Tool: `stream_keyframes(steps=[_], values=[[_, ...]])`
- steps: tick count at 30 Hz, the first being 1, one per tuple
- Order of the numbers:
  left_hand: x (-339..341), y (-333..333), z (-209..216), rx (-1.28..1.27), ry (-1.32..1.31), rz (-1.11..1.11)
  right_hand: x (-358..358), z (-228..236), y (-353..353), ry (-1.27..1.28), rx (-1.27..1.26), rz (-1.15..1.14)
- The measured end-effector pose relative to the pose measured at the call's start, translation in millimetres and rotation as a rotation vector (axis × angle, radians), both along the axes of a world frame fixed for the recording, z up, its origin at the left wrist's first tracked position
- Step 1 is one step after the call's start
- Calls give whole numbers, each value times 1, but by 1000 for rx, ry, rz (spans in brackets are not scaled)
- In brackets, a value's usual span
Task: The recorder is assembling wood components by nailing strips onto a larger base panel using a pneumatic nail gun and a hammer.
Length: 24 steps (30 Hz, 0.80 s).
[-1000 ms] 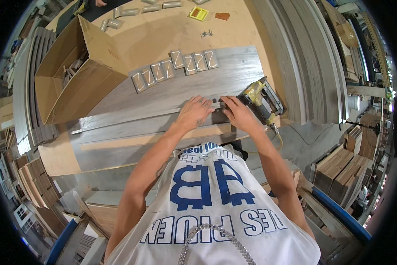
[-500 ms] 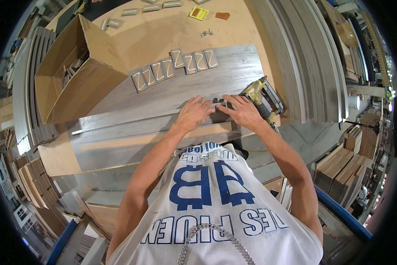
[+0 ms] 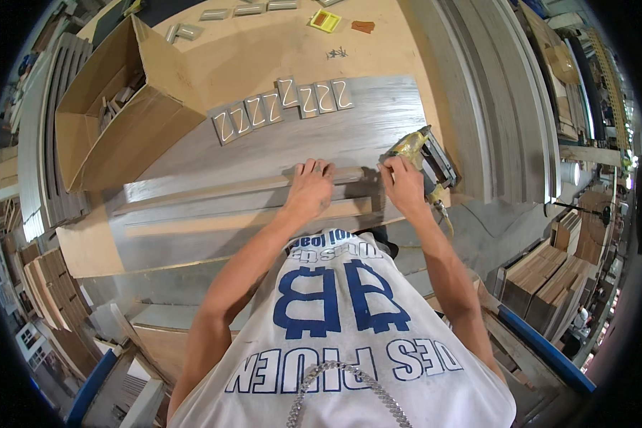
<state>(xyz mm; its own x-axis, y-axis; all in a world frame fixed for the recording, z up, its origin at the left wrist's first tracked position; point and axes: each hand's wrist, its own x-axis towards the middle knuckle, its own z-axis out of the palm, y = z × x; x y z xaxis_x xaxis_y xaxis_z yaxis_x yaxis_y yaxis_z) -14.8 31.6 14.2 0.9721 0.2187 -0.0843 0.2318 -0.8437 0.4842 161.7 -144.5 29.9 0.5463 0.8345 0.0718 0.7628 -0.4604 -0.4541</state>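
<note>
An open cardboard box (image 3: 114, 114) sits at the worktop's (image 3: 264, 50) left edge, beside a grey panel (image 3: 264, 153) carrying a row of small grey tiles (image 3: 281, 107). The left hand (image 3: 310, 189) presses flat, its grip released, on a narrow grey strip (image 3: 214, 191) lying across the panel. At the right edge, the right hand (image 3: 404, 187) grasps a yellow nail gun (image 3: 424, 153).

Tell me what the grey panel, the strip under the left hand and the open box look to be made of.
Grey panel: seemingly wood or laminate board, with grey streaked grain and a slight sheen. Strip under the left hand: likely wood moulding, with a pale grain-like face and a long straight edge. Open box: corrugated cardboard, matte brown with folded flaps.
</note>
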Motion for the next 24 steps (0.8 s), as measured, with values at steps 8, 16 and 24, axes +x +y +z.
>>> stream_keyframes(steps=[8, 16, 24], values=[[-3, -1, -12, 72, -186, 33, -16, -20, 9, 214, -19, -328], [-16, -1, -12, 17, -262, 65, -18, -2, 14, 298, 79, -35], [1, 9, -22, 34, -38, 68, -18, -3, 37, 232, -84, 133]])
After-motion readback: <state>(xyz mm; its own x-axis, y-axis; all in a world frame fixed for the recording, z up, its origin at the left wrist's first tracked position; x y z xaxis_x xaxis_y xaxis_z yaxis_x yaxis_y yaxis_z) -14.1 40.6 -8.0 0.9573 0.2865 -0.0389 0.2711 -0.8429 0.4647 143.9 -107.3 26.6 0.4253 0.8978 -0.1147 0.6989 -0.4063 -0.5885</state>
